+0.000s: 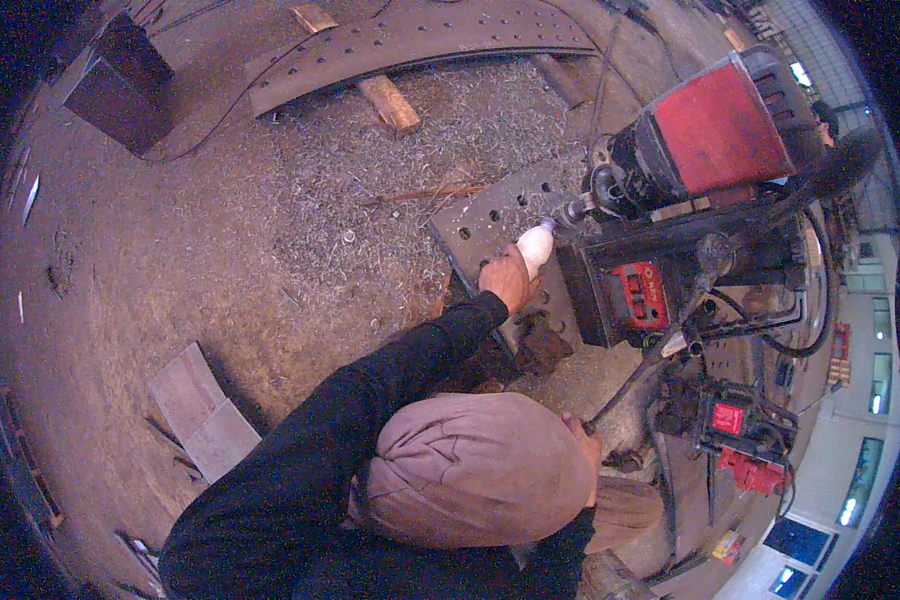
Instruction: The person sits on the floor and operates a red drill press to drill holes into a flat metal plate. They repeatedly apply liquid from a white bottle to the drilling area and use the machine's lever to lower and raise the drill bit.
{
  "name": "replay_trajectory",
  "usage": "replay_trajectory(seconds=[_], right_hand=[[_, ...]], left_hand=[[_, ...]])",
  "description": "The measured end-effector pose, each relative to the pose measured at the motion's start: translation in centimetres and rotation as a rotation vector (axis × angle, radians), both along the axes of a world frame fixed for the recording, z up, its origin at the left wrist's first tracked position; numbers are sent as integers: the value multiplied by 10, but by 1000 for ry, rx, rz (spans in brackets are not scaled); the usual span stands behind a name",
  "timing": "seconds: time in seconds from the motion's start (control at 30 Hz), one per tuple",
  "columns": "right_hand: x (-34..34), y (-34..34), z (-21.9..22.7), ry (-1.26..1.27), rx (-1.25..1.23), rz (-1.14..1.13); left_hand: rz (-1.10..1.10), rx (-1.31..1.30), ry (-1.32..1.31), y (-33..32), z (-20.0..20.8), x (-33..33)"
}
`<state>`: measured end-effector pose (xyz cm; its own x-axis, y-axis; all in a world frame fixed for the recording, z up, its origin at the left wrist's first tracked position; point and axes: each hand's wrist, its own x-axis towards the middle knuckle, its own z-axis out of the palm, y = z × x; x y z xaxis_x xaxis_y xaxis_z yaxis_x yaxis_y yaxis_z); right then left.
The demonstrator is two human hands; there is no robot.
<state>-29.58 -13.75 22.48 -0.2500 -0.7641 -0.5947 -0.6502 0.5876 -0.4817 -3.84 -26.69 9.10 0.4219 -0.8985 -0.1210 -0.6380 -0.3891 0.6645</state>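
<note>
My left hand (508, 277) is wrapped round a white squeeze bottle (536, 248), its tip pointing at the cutter (573, 212) of a red and black magnetic drill (715, 130). The drill stands on a steel plate (478, 213) with a row of round holes. My right hand (581, 442) is closed at the end of the drill's long black lever (632, 382). A rounded shape in brown cloth (480, 470) hides part of that hand. A dark, rag-like lump (543, 347) lies on the plate below my left hand.
Metal shavings (350, 210) cover much of the floor. A long curved drilled plate (420, 40) rests on wood blocks (390, 104) at the back. A dark steel box (120, 85) stands far left, flat pieces (205, 415) nearer. Another red and black machine (727, 420) is at right.
</note>
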Motion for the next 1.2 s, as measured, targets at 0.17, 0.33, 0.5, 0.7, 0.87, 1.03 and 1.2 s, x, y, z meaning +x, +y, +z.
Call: replay_trajectory(seconds=[0.17,0.33,0.5,0.7,0.87,1.03,1.2], right_hand=[[1,0,2,-32,4,-33],[-15,1,-12,-49,-11,-12],[-11,-1,-5,-14,14,61],[-13,1,-7,61,-29,106],[-18,2,-12,12,-20,74],[-21,2,-18,24,4,50],[8,1,-7,209,-147,-66]], left_hand=[[8,32,12,-2,-5,0],[-2,30,19,-5,-4,-1],[0,-11,10,-2,-4,1],[12,20,-7,-4,3,-2],[30,11,-3,-4,1,-3],[22,3,8,-2,-6,1],[-28,67,62,3,0,7]])
